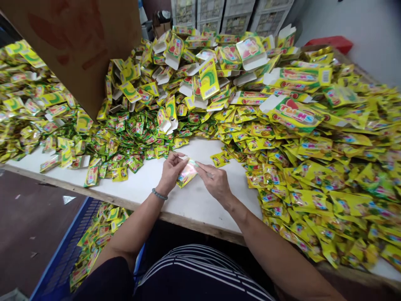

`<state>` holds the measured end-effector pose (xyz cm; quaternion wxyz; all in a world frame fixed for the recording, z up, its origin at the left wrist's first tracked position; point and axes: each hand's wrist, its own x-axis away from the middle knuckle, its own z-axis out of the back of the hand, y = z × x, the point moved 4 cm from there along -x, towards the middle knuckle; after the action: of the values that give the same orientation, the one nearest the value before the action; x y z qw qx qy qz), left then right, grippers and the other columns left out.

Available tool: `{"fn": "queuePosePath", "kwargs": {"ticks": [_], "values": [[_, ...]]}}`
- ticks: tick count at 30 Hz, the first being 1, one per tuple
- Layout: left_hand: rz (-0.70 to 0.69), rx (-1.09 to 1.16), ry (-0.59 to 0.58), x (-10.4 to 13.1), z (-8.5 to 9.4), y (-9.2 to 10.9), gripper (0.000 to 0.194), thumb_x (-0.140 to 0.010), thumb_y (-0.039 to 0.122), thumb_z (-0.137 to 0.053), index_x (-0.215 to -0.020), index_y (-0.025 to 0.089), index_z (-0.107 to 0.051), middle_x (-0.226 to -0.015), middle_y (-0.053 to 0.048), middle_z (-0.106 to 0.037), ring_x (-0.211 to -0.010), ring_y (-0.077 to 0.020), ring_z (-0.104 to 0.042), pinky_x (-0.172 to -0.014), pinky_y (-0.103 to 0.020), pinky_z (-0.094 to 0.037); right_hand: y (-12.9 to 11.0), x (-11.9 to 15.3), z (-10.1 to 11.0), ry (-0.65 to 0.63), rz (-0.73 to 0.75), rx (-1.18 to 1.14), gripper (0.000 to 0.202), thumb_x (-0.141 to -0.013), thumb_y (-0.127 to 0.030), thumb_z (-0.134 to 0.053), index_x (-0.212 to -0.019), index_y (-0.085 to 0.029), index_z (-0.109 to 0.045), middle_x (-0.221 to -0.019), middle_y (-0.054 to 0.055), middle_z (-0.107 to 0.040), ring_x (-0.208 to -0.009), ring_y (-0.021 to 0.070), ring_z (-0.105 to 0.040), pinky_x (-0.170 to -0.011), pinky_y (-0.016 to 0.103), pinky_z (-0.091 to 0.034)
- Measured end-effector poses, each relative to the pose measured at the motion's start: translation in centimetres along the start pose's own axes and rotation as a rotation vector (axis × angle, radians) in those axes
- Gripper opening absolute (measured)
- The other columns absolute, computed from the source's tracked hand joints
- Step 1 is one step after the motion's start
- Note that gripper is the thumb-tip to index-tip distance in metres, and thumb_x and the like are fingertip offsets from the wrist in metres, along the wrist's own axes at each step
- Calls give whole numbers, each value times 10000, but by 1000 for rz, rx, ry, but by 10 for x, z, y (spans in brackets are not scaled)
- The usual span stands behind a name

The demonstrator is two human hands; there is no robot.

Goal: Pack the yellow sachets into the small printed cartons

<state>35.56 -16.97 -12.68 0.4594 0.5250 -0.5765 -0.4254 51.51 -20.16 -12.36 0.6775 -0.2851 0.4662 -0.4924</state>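
Both hands meet over the white table [203, 209] near its front edge, with a small yellow and pink packet [187, 173] between them. My left hand [171, 169], a beaded bracelet on its wrist, pinches the packet's upper left side. At the packet's upper right corner, the fingers of my right hand [214, 179] are closed on it. Glare hides part of the packet's print. A lone yellow sachet [219, 159] lies just beyond my right hand. Small green sachets [138, 129] are heaped behind my hands, and yellow sachets [313, 184] are piled on the right.
Open yellow boxes [250, 52] are piled across the back. A large brown carton [75, 37] stands at the back left. Below the table's front left edge, a blue crate [62, 246] holds filled yellow boxes [102, 230]. White crates [209, 12] and a red object [332, 43] are farther back.
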Motion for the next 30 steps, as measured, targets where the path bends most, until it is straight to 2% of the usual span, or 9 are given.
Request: {"fn": "queuePosePath", "kwargs": {"ticks": [3, 5, 6, 11, 16, 18, 21, 26, 30], "values": [[153, -304, -284, 8, 1, -10, 390, -656, 389, -840, -895, 163, -631, -527, 81, -505, -449, -59, -405, -457, -200, -281, 10, -4, 8, -33, 71, 215, 358, -990, -366, -460, -945, -201, -774, -957, 92, -780, -897, 239, -709, -889, 375, -530], [222, -529, -482, 14, 7, -12, 315, -697, 363, -800, -892, 154, -666, -586, 34, -593, -506, -92, -489, -500, -219, -345, 23, -8, 18, 17, 32, 424, 365, -989, -353, -451, -1029, -148, -750, -1064, 149, -755, -1022, 286, -674, -970, 436, -484], [198, -646, -490, 13, 15, -9, 273, -735, 353, -764, -903, 155, -681, -653, 0, -646, -567, -118, -547, -548, -236, -393, 31, -10, 22, 42, -14, 530, 372, -984, -338, -455, -1101, -111, -726, -1156, 187, -722, -1110, 316, -637, -1004, 468, -458], [-108, -1293, 191, -22, 68, 36, 312, -866, 367, -619, -1097, 166, -679, -1122, -141, -715, -1026, -289, -648, -860, -364, -465, 54, -10, 19, -71, -185, 782, 399, -967, -266, -480, -1284, -77, -632, -1415, 215, -564, -1339, 363, -473, -1044, 493, -417], [97, -1532, 357, -65, 82, 42, 487, -857, 501, -631, -1155, 117, -632, -1073, -204, -712, -1071, -360, -643, -833, -383, -460, 43, -8, -4, -261, -85, 663, 293, -977, -231, -480, -1114, -185, -735, -1361, 105, -637, -1273, 280, -553, -1044, 413, -426], [197, -1544, 378, -75, 80, 41, 483, -809, 487, -695, -1098, 105, -637, -1029, -207, -711, -1013, -356, -658, -775, -363, -453, 40, -8, -6, -272, -78, 640, 274, -962, -215, -512, -1126, -188, -729, -1372, 97, -630, -1292, 275, -537, -1048, 415, -418], [277, -1473, 261, -81, 71, 36, 466, -686, 474, -800, -959, 122, -665, -919, -157, -710, -864, -312, -665, -669, -325, -419, 41, -8, -5, -243, -75, 645, 335, -943, -233, -565, -1254, -151, -658, -1389, 134, -609, -1278, 293, -534, -1019, 426, -425], [26, -1058, 44, -69, 50, 14, 383, -589, 445, -839, -794, 164, -678, -648, -5, -602, -644, -177, -563, -579, -269, -362, 43, -14, 3, -176, -86, 636, 473, -903, -228, -627, -1362, -130, -564, -1266, 155, -673, -1163, 308, -556, -939, 416, -436], [-51, -551, -30, -56, 34, -4, 388, -602, 423, -833, -847, 156, -696, -622, 24, -589, -597, -128, -534, -591, -255, -415, 32, -22, 9, -25, -72, 594, 352, -927, -261, -597, -1260, -153, -638, -1209, 144, -701, -1185, 330, -518, -962, 467, -399]]}}
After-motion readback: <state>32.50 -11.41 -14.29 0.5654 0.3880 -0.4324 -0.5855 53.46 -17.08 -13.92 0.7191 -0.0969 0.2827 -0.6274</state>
